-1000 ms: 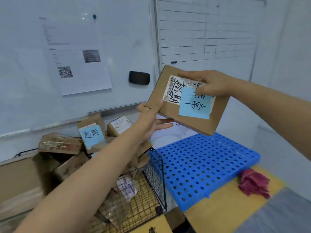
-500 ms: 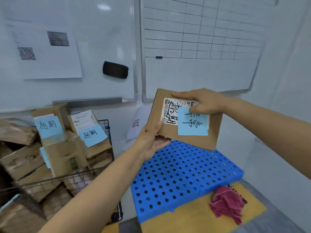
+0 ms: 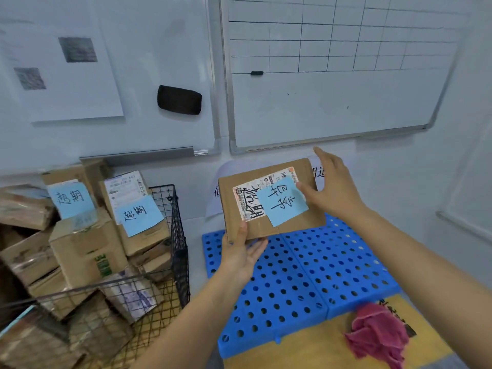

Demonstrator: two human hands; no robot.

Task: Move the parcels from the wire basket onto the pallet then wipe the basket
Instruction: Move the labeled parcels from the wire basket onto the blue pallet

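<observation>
**Q:** Fig. status: where's the parcel?
**A:** The parcel (image 3: 270, 199) is in the air, tilted, label side toward you, over the far-left part of the blue pallet (image 3: 306, 275). It's not set down yet.

**Q:** And the hands?
**A:** Your left hand (image 3: 242, 254) is at the lower-left corner. Its thumb is on the front face and the fingers lie flat beneath, so it pinches the parcel. Your right hand (image 3: 330, 187) is at the right edge w/ fingers straight and spread, thumb laid on the blue note (image 3: 282, 202). It touches and steadies but doesn't clamp, as far as can be seen.

**Q:** Progress?
**A:** Early, by my reading. No parcel lies on the visible part of the pallet. The wire basket (image 3: 175, 214), to the left, holds a heap of parcels (image 3: 87, 249), some above the rim, two w/ blue notes. So the first parcel is approx. one move from placed, and the rest are left to carry over.

**Q:** Wipe step?
**A:** Not begun, I judge. The pink rag (image 3: 378, 339) lies bunched on the yellow surface (image 3: 306, 344), just beside the pallet's near edge, and neither hand is on it. Basket needs emptying first.
</observation>
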